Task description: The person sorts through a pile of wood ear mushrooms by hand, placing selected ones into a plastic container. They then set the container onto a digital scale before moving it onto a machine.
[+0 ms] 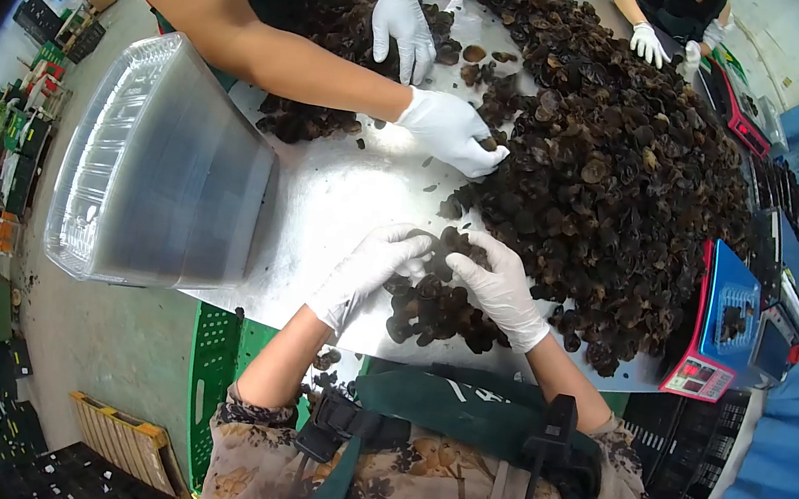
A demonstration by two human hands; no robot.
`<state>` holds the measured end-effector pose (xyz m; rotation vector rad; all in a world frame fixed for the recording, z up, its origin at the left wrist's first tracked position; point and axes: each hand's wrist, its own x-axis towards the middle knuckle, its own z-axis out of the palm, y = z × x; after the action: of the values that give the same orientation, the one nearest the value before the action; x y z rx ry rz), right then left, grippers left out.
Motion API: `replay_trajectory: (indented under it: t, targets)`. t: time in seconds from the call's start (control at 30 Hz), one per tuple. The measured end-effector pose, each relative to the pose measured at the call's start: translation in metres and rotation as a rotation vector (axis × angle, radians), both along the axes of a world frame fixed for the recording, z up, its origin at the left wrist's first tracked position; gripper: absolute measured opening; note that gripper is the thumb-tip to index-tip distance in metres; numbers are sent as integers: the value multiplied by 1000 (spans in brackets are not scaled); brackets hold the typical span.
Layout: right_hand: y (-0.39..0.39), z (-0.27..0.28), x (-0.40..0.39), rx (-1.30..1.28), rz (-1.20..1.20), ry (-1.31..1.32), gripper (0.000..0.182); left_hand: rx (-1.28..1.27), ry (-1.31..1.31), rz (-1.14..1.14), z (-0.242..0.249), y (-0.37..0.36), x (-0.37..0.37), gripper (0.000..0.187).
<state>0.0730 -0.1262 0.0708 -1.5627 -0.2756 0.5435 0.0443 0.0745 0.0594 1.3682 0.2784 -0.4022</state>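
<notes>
My left hand (372, 268) and my right hand (503, 291), both in white gloves, face each other over the metal table. Between them, dark wood ear mushrooms (441, 255) are gripped by the fingers of both hands. A small heap of wood ears (439, 315) lies just below, close to the table's near edge. To the right spreads a large pile of wood ears (618, 198). Across from me, another person's gloved hand (457, 134) pinches a piece at the pile's edge, and that person's other hand (403, 30) rests by a second pile (338, 29).
A tall stack of clear plastic trays (167, 179) stands at the table's left. On the right is a scale (713, 321) with a blue top holding a tray with some pieces. Another person's gloved hand (649, 44) shows at the far right. Green crates (214, 356) sit under the near edge.
</notes>
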Motion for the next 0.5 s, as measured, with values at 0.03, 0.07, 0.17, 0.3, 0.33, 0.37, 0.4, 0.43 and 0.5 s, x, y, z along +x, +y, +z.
replay_trajectory:
  t: [0.03, 0.07, 0.17, 0.3, 0.33, 0.37, 0.4, 0.43, 0.5]
  targets:
    - [-1, 6, -1, -13, 15, 24, 34, -3, 9, -2, 4, -3, -3, 18]
    - [-1, 9, -1, -26, 30, 47, 35, 11, -19, -16, 7, -5, -5, 23]
    - [-1, 7, -2, 0, 35, 0, 39, -251, -32, -51, 7, -2, -8, 24]
    - [-9, 0, 3, 65, 54, 103, 48, -160, -90, -10, 8, -4, -15, 25]
    - [-8, 4, 2, 89, 49, 129, 49, -183, -73, 2, 6, -3, -15, 24]
    - [-7, 7, 1, 114, 44, 154, 50, -207, -55, 13, 5, -1, -16, 24]
    - [-7, 8, 2, 136, 30, 158, 50, -248, -67, 44, -1, 1, -17, 23]
    - [-8, 9, 3, 158, 16, 162, 50, -289, -80, 74, -8, 2, -18, 23]
    - [-13, 9, 10, 164, 47, 143, 52, -279, -80, 69, -6, 10, -19, 25]
